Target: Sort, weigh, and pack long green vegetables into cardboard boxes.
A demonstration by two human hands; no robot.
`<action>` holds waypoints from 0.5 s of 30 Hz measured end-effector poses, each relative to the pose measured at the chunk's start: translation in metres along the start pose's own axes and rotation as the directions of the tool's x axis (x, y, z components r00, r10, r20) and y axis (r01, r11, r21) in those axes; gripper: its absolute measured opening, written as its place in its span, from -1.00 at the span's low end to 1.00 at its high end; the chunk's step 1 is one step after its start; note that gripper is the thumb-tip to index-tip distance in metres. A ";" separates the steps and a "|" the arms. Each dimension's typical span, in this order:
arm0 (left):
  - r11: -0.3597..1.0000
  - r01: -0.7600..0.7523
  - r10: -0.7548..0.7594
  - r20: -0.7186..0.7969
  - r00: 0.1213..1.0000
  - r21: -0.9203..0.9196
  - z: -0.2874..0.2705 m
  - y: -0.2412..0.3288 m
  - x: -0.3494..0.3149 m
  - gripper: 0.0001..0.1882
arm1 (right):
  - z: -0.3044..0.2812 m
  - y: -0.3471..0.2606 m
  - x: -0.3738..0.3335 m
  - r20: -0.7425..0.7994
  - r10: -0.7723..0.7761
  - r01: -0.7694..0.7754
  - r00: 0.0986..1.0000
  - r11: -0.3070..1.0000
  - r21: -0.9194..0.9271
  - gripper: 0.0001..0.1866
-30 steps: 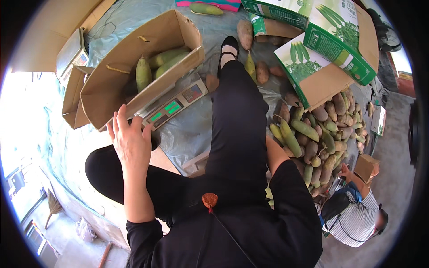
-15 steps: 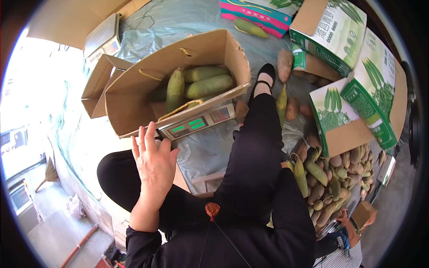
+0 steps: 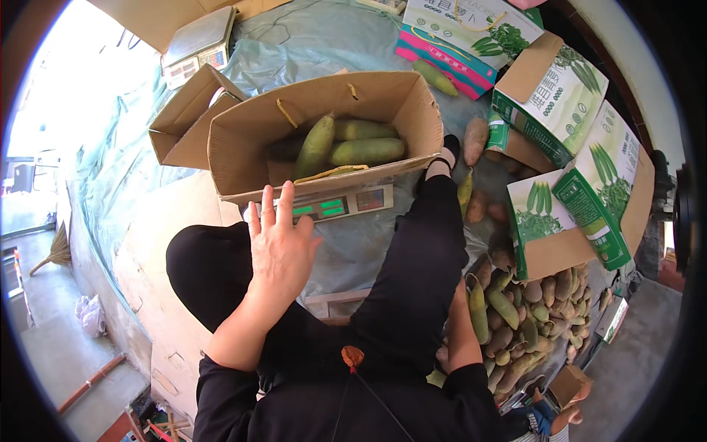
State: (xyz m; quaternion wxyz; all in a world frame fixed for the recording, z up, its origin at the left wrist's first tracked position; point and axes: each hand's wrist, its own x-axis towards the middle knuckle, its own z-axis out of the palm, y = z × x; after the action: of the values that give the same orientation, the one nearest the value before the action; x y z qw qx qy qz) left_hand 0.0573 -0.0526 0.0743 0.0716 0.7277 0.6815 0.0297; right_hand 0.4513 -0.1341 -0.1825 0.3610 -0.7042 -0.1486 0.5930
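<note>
A tall open cardboard carton with yellow cord handles stands on a digital scale whose display is lit green. Several large green radishes lie inside it. My left hand is open, its fingers spread over the carton's near edge beside the display. Whether the fingertips touch the cardboard, I cannot tell. On the other side, my right forearm reaches down beside my right thigh, near the heap of radishes. The thigh hides most of that hand and its fingers.
Printed white and green cartons lie at the right, some open. A pink and blue box stands at the back with a radish against it. Another scale and a small open carton are at the back left.
My view has shifted, so the carton and scale sit further right. My left hand has moved up toward the carton's edge. My bare right forearm now shows beside the thigh; before, only its sleeve did.
</note>
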 end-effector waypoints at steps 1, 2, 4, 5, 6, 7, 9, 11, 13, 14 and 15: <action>1.000 0.000 0.000 -0.008 1.000 -0.004 0.000 -0.001 -0.001 -0.70 | 0.003 -0.005 -0.014 -0.011 0.006 -0.006 1.000 1.000 0.026 -0.64; 1.000 0.009 -0.009 -0.005 1.000 -0.006 0.000 -0.003 -0.003 -0.71 | -0.001 -0.026 -0.020 -0.034 -0.011 0.007 0.999 0.995 -0.097 -0.58; 1.000 -0.006 0.006 -0.015 1.000 -0.028 0.000 -0.001 -0.004 -0.71 | 0.009 -0.092 -0.048 -0.081 -0.154 0.141 0.985 0.979 -0.144 -0.52; 1.000 0.005 -0.005 -0.015 1.000 -0.026 0.000 0.001 -0.002 -0.71 | 0.015 -0.116 -0.055 -0.042 -0.291 0.287 0.956 0.954 -0.081 -0.47; 1.000 0.011 -0.011 -0.014 1.000 -0.025 0.000 0.004 0.001 -0.71 | 0.022 -0.140 -0.061 -0.016 -0.425 0.425 0.905 0.905 -0.015 -0.42; 0.999 -0.012 0.011 -0.024 1.000 -0.030 -0.001 0.006 0.002 -0.71 | 0.033 -0.169 -0.071 0.008 -0.479 0.479 0.878 0.878 -0.001 -0.33; 1.000 0.003 -0.004 -0.035 0.999 -0.023 -0.002 0.003 -0.003 -0.72 | 0.064 -0.220 -0.088 0.111 -0.590 0.595 0.799 0.804 -0.006 -0.27; 1.000 0.015 -0.016 -0.030 0.999 -0.019 0.002 -0.001 -0.005 -0.74 | 0.101 -0.265 -0.104 0.264 -0.662 0.687 0.702 0.727 -0.003 -0.25; 1.000 0.008 -0.010 -0.039 0.999 -0.030 -0.001 -0.002 -0.007 -0.76 | 0.141 -0.298 -0.114 0.406 -0.677 0.733 0.614 0.680 0.025 -0.23; 0.999 -0.002 0.001 -0.044 0.999 -0.033 0.002 0.000 -0.005 -0.75 | 0.158 -0.306 -0.114 0.440 -0.722 0.795 0.534 0.606 0.030 -0.26; 1.000 0.007 -0.008 -0.051 0.999 -0.020 0.002 -0.001 -0.006 -0.75 | 0.178 -0.315 -0.116 0.531 -0.681 0.809 0.504 0.587 -0.014 -0.24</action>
State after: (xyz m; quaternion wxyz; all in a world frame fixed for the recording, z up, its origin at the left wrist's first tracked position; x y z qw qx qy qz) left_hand 0.0562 -0.0582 0.0724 0.0615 0.7234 0.6856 0.0545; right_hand 0.3232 0.0698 0.1109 0.4384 -0.4421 -0.5994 0.5031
